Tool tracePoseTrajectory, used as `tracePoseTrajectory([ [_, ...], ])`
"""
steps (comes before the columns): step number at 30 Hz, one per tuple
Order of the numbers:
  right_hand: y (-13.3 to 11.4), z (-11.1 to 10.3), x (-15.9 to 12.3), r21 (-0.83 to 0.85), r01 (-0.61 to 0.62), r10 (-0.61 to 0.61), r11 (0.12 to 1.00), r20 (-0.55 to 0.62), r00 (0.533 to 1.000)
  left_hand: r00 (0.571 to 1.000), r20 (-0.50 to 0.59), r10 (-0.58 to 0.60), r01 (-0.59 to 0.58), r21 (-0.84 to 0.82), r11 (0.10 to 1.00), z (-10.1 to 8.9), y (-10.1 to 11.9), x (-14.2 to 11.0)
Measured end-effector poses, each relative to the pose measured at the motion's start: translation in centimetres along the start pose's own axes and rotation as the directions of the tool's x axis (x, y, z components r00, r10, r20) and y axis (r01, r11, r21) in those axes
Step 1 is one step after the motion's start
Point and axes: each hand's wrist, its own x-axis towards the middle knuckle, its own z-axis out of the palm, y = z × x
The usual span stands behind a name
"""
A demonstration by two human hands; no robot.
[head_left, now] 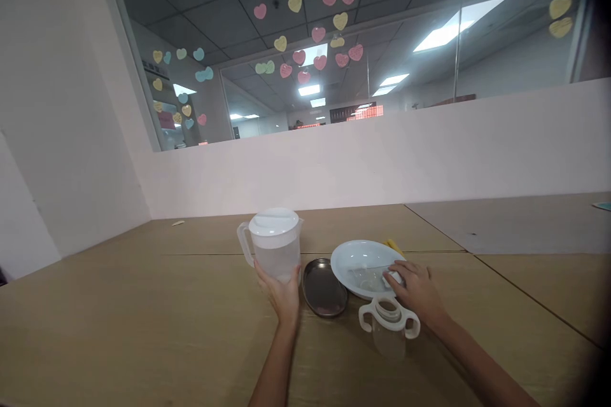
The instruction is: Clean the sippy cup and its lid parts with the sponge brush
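Observation:
My left hand (pixel 281 292) is wrapped around the lower body of a clear plastic pitcher (pixel 273 243) with a white lid and a side handle, which stands upright on the wooden table (pixel 143 318). My right hand (pixel 416 289) rests on the near rim of a white bowl (pixel 359 264), its fingers closed on a small white object at the rim that I cannot make out. A clear two-handled sippy cup (pixel 389 327) with no lid stands just in front of that hand. A small dark metal tray (pixel 324 287) lies between pitcher and bowl.
A yellow item (pixel 394 245) peeks out behind the bowl. A low white partition wall (pixel 382 152) runs along the table's far edge, with a glass pane covered in paper hearts above it. A white wall stands at the left.

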Motion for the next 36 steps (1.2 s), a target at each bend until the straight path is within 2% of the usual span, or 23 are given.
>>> tracePoseTrajectory([
  [3,0.0,0.0,-0.1,-0.026,-0.026,0.026,0.999,0.020,0.999,0.997,0.009,0.081,-0.081,-0.009,0.997,-0.2,0.7,-0.1],
  [6,-0.5,-0.8,0.1,0.048,-0.054,0.053,0.997,0.022,0.998,0.987,0.004,0.158,-0.158,-0.003,0.987,-0.4,1.5,-0.3],
  [8,-1.0,-1.8,0.3,0.182,-0.075,0.078,0.980,-0.012,0.997,0.973,0.002,0.229,-0.229,0.025,0.973,-0.4,1.9,-0.5],
  [10,-1.6,-2.8,0.3,0.378,-0.108,0.133,0.919,-0.041,0.990,0.945,0.000,0.328,-0.327,0.078,0.942,-0.5,2.2,-0.6],
  [12,-2.1,-3.7,-0.1,0.555,-0.126,0.195,0.823,-0.068,0.978,0.894,0.005,0.448,-0.445,0.128,0.887,-0.5,2.2,-0.8],
  [13,-2.3,-4.0,-0.5,0.607,-0.092,0.193,0.789,-0.103,0.976,0.862,0.010,0.506,-0.502,0.143,0.853,-0.5,2.2,-0.9],
  [14,-2.5,-4.2,-0.9,0.632,-0.023,0.158,0.775,-0.158,0.975,0.829,0.017,0.560,-0.555,0.149,0.818,-0.5,2.1,-1.0],
  [16,-2.8,-4.5,-1.9,0.613,0.199,-0.002,0.765,-0.307,0.952,0.768,0.034,0.640,-0.637,0.144,0.757,-0.4,1.9,-1.1],
  [19,-3.3,-4.9,-3.2,0.505,0.501,-0.287,0.703,-0.443,0.849,0.714,0.053,0.698,-0.698,0.130,0.704,-0.4,2.0,-1.4],
  [21,-3.8,-5.1,-3.7,0.437,0.587,-0.399,0.681,-0.450,0.799,0.702,0.072,0.709,-0.711,0.132,0.691,-0.5,2.2,-1.6],
  [27,-4.9,-4.8,-4.1,0.324,0.659,-0.523,0.679,-0.416,0.744,0.713,0.133,0.689,-0.701,0.170,0.693,-0.6,2.6,-1.6],
  [36,-4.7,-3.4,-4.3,0.287,0.641,-0.513,0.712,-0.410,0.754,0.695,0.180,0.696,-0.719,0.186,0.669,-0.6,2.5,-1.6],
])
